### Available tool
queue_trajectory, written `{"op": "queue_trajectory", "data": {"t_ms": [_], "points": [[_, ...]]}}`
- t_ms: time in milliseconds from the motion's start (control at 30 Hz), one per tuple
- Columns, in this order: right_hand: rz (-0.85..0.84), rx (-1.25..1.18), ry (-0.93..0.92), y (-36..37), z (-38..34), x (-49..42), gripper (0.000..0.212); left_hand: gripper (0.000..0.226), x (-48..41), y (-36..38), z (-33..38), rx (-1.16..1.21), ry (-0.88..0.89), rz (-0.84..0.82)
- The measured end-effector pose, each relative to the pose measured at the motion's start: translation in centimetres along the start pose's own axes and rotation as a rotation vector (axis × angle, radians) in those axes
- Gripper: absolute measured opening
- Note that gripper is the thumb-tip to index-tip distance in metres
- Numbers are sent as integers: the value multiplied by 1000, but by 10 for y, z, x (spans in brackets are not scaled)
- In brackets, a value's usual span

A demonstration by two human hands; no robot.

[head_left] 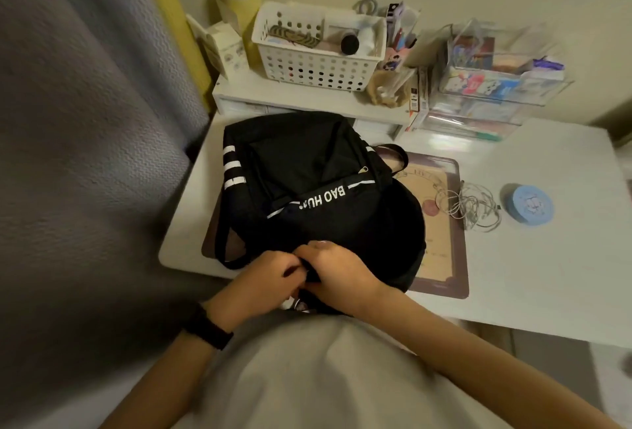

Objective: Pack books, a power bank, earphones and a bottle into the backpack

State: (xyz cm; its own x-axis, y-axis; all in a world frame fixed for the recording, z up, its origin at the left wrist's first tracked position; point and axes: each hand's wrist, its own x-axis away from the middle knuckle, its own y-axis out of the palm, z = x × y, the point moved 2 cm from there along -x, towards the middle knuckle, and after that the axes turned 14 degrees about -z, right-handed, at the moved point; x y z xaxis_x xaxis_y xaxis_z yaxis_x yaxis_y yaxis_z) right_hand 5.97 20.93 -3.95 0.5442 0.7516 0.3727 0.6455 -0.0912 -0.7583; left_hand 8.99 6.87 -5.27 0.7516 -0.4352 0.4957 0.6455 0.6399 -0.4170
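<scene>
A black backpack (307,189) with white stripes and white lettering lies flat on the white desk, its top end toward me. My left hand (263,283) and my right hand (338,271) meet at that near edge, both pinching the black fabric or zipper there. To the right of the bag, a tangle of white wired earphones (470,206) lies on the desk. A round light-blue case (526,203) sits further right. A yellow tumbler (239,4) with a clear lid stands at the back left. Books and a power bank are not clearly in view.
A brown desk mat (441,257) lies under the backpack. At the back, a white shelf riser (301,100) carries a white perforated basket (318,49) and clear organisers (485,86) full of small items. A grey curtain (85,120) hangs on the left.
</scene>
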Motion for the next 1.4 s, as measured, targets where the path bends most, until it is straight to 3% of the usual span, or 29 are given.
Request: {"op": "queue_trajectory", "data": {"t_ms": [133,200,300,400,500,633,767,867,1000,1067,1133,1200,1300,1400], "points": [[167,177,55,4,-3,0,21,19,13,-16,-2,141,86,5],[189,175,46,7,-2,4,20,4,13,-23,-11,33,123,79],[184,-28,120,8,-2,6,12,41,-1,-20,-23,-359,57,72],[223,-304,160,7,-3,10,11,33,-20,-11,-11,-441,139,88],[241,-313,180,4,6,23,16,19,-30,-16,3,-450,218,99],[287,-339,204,-2,21,51,10,27,-33,-17,9,-517,265,96],[337,-346,298,-14,46,82,22,33,-34,-23,11,-599,231,116],[346,-319,437,-18,77,99,20,37,-39,-26,16,-639,143,49],[312,-260,658,-19,90,102,13,29,-56,-25,41,-748,-57,-208],[284,-205,732,-22,88,100,18,34,-69,-22,63,-770,-59,-296],[270,-147,702,-25,83,98,21,40,-84,-14,87,-689,55,-268],[275,-242,586,-28,81,99,25,41,-98,-2,105,-615,133,-287],[278,-469,406,-24,83,98,36,39,-114,19,109,-563,80,-439],[345,-507,299,-11,89,100,28,37,-118,25,103,-500,76,-423]]}}
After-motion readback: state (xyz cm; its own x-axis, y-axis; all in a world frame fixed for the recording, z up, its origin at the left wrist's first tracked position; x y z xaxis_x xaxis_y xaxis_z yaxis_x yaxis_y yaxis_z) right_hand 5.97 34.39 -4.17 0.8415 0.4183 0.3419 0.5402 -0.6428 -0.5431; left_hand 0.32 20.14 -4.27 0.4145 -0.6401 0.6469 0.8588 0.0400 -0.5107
